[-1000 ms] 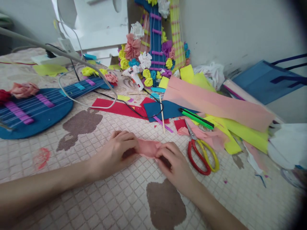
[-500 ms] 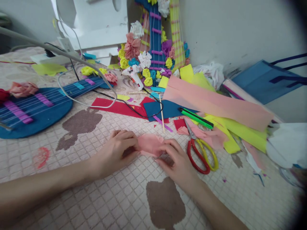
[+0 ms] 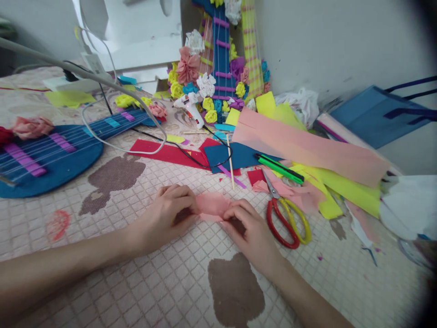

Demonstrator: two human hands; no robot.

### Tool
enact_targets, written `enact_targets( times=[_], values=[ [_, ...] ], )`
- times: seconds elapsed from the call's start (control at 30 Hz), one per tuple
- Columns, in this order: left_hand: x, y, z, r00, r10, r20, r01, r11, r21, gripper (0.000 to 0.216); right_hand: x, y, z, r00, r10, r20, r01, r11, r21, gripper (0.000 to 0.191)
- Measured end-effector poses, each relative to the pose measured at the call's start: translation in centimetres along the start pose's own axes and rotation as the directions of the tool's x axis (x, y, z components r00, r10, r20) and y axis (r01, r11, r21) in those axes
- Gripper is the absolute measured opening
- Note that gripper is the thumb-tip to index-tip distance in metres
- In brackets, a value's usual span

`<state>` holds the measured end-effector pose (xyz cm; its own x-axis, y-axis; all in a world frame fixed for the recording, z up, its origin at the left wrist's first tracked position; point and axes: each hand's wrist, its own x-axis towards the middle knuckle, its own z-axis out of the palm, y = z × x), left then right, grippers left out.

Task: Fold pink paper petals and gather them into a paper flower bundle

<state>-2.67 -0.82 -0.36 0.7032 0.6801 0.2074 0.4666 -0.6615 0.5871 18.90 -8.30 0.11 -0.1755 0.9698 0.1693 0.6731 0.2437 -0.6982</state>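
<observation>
A small piece of pink crepe paper (image 3: 212, 205) is stretched between my two hands, low over the patterned tablecloth. My left hand (image 3: 174, 210) pinches its left end, fingers closed. At the right end, my right hand (image 3: 246, 225) grips it between thumb and fingers. Its lower edge looks folded or curled. Just right of my right hand lie scissors (image 3: 282, 223) with one red and one yellow handle, their blades pointing away from me.
A blue paper guitar (image 3: 54, 157) lies at left. Behind my hands are a glue gun (image 3: 191, 109), a wooden stick (image 3: 231, 164), a green cutter knife (image 3: 280, 168) and a long pink paper strip (image 3: 307, 146). A white cable (image 3: 126, 150) loops at upper left.
My right-hand fingers have drawn closer together on the paper's right end, and its lower edge is more folded. My left hand stays in place.
</observation>
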Motion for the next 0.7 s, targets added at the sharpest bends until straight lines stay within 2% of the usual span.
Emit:
enact_targets(
  times=[0.7],
  values=[
    [0.5, -0.2, 0.8, 0.999, -0.034, -0.043, 0.038, 0.993, 0.113, 0.006, 0.6, -0.2, 1.5, 0.991, 0.055, -0.123, -0.062, 0.997, -0.051, 0.013]
  ],
)
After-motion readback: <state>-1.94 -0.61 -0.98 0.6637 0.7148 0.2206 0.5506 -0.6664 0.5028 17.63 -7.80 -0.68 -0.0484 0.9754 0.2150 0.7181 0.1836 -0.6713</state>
